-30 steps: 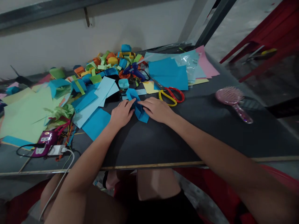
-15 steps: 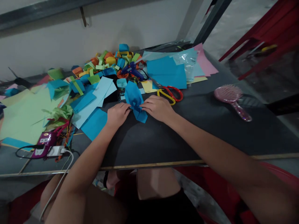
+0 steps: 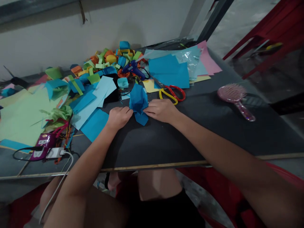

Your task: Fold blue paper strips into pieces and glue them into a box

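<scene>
The crumpled, part-folded piece of bright blue paper sits on the matte black tabletop, near the middle of it and just ahead of the person. Its upper part stands up as a puffed, creased shape and narrows to a waist; a flat pointed flap lies on the board below.

The left hand comes in from 8 o'clock and the right hand from 4 o'clock. Both lie knuckles up with fingers curled, and their fingertips pinch the paper's waist from either side. The forearms stretch back over the table's pale front edge.

Just beyond the right hand, at 2 o'clock, lie scissors with one red and one yellow handle, partly on flat blue paper sheets. Further out at 3 o'clock a pink plastic hairbrush lies bristles up, well apart from the hands.

At 12 o'clock a dark blue glue gun rests at the edge of a heap of small folded paper pieces — orange, green, yellow, blue. At 9 o'clock, loose light-blue and blue sheets overlap, one touching the left wrist's side; pale green sheets spread beyond them.

At 8 o'clock, near the table edge, a small purple device sits beside a white plug — its cable hangs over the edge.
</scene>
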`<state>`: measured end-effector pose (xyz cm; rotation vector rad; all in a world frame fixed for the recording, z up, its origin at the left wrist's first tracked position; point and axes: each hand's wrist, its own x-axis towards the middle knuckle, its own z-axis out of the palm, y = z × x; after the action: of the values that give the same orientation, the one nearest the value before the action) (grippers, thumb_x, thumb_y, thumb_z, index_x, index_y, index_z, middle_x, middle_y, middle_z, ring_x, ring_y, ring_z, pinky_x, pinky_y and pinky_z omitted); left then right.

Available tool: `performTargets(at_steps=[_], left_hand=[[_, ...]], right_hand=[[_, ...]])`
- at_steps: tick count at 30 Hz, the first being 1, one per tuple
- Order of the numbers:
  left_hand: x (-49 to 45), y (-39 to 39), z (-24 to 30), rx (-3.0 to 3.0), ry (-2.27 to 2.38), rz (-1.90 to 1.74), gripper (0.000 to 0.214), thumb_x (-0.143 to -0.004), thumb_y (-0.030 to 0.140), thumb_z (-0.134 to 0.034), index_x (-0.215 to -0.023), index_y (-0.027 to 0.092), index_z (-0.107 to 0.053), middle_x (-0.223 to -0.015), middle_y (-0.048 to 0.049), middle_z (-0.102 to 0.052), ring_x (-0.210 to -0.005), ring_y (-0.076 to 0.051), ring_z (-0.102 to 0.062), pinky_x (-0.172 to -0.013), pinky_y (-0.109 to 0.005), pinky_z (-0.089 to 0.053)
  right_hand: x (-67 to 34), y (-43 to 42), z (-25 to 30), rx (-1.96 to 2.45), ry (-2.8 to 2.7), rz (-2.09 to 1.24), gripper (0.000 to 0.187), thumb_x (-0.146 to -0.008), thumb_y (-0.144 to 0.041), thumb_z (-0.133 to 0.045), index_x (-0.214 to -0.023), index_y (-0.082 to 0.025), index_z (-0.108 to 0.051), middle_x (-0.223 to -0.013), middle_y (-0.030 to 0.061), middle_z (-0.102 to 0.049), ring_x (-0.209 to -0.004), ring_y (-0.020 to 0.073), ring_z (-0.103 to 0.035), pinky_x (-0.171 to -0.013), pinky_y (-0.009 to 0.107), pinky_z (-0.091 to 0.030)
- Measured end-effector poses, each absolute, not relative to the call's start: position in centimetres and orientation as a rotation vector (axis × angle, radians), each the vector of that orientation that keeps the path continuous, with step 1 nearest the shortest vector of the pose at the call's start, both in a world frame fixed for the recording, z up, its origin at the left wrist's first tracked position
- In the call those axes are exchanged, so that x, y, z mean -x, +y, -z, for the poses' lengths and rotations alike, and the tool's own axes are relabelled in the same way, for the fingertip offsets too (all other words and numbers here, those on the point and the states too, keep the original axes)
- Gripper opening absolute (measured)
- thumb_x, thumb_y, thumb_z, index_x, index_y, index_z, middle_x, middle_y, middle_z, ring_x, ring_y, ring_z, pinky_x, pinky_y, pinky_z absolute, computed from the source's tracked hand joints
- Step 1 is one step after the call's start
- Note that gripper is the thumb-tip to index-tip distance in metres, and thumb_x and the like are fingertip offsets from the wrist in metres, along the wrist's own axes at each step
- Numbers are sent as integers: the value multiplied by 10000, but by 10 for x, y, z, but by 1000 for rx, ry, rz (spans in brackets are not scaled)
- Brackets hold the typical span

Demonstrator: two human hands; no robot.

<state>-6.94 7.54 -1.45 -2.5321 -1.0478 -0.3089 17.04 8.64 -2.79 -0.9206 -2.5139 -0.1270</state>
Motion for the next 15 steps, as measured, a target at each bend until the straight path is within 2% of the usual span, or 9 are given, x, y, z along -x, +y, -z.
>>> performTargets(at_steps=[5, 10, 15], left_hand=[[76, 79, 12, 2596, -949, 280, 351, -986, 241, -387, -870, 183, -714, -728, -62, -658, -566, -138, -555, -495, -280, -322], [80, 81, 14, 2658, -886, 270, 347, -1001, 324, -396, -1084, 221, -716, -656, -33, -654, -562, -142, -579, -473, -262, -280], [75, 78, 16, 2731, -879, 245, 406, -1017, 365, -353, -980, 212, -727, -674, -33, -667, -587, -129, -594, -491, -246, -316]], right_hand=[[-173, 87, 28, 926, -2541, 130, 290, -947, -270, -498, -917, -231, -783, -825, 48, -748, -807, 175, -636, -618, 288, -392], [-173, 86, 25, 929, -2570, 134, 293, -950, -271, -490, -937, -227, -780, -842, 46, -749, -818, 176, -640, -641, 291, -403], [-173, 85, 24, 957, -2580, 137, 288, -948, -262, -488, -954, -231, -775, -849, 42, -745, -821, 175, -639, -640, 290, -387]])
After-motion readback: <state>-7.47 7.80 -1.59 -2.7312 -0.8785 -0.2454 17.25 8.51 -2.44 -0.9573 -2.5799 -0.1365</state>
